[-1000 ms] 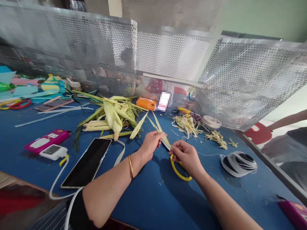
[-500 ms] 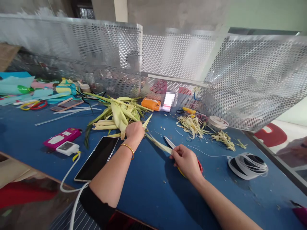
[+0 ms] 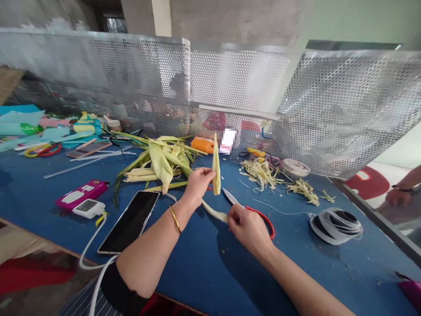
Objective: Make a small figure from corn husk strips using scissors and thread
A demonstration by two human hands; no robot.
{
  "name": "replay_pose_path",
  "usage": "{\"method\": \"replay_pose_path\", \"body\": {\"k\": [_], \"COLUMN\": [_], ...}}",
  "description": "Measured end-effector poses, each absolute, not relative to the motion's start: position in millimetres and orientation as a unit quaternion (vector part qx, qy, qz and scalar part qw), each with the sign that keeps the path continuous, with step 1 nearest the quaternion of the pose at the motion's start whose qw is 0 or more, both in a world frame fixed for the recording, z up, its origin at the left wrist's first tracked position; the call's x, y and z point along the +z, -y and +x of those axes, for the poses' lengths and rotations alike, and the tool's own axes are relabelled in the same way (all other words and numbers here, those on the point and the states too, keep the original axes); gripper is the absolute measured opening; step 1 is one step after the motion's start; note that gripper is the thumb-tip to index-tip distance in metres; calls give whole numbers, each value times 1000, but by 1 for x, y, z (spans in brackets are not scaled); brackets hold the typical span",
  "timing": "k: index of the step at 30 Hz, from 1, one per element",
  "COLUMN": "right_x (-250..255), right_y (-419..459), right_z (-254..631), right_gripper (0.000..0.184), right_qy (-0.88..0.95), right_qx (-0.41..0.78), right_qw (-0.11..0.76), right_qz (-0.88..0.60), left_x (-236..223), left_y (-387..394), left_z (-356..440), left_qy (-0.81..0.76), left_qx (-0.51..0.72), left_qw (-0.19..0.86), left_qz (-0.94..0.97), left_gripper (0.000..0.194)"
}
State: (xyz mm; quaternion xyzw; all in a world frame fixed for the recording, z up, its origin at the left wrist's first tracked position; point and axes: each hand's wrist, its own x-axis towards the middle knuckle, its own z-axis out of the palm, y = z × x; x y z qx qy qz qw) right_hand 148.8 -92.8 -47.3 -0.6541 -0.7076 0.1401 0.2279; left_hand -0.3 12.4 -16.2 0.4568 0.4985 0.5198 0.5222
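My left hand pinches a narrow green-yellow corn husk, held upright above the table. A pale husk strip runs low from below my left hand to my right hand, whose curled fingers close on its end. Partly behind my right hand lie red-handled scissors, blades pointing away to the left. Just beyond my left hand sits a pile of corn husks with thick pale stalks at its near side.
A phone and a magenta device with a white cable lie left. To the right are husk scraps, a roll of tape and a spool of white cord. Perforated metal panels stand behind. Another person's hand shows far right.
My left hand has moved away from the husk pile to the right, lifting a husk upright. My right hand has shifted slightly left, and its fingers have curled in more.
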Motion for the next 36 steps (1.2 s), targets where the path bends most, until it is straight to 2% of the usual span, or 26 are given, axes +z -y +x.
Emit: {"method": "replay_pose_path", "body": {"k": [3,8,11,16,22,26,29,33,36], "right_x": [-43,-41,-45,-45,-36,-39,-44,-46,-44], "right_y": [90,79,77,76,74,73,74,77,76], "right_z": [156,168,167,166,169,171,172,171,171], "right_gripper": [29,32,28,21,22,20,14,12,15], "right_qy": [712,596,582,496,429,465,543,581,522], "right_qx": [125,201,258,415,522,477,367,285,356], "right_qw": [265,418,444,481,501,507,487,470,519], "right_qz": [-638,-655,-631,-592,-540,-547,-577,-601,-576], "left_x": [-22,-25,-25,-24,-24,-24,-27,-32,-33], "left_y": [4,23,26,25,21,24,27,29,27], "left_z": [18,31,34,34,29,28,31,35,36], "left_qy": [-466,-460,-462,-469,-448,-412,-431,-440,-421], "left_qx": [481,447,433,430,421,377,350,371,395], "left_qw": [584,603,599,594,651,711,671,620,644], "left_qz": [458,474,490,492,444,428,492,533,503], "left_gripper": [12,8,8,11,17,30,37,25,18]}}
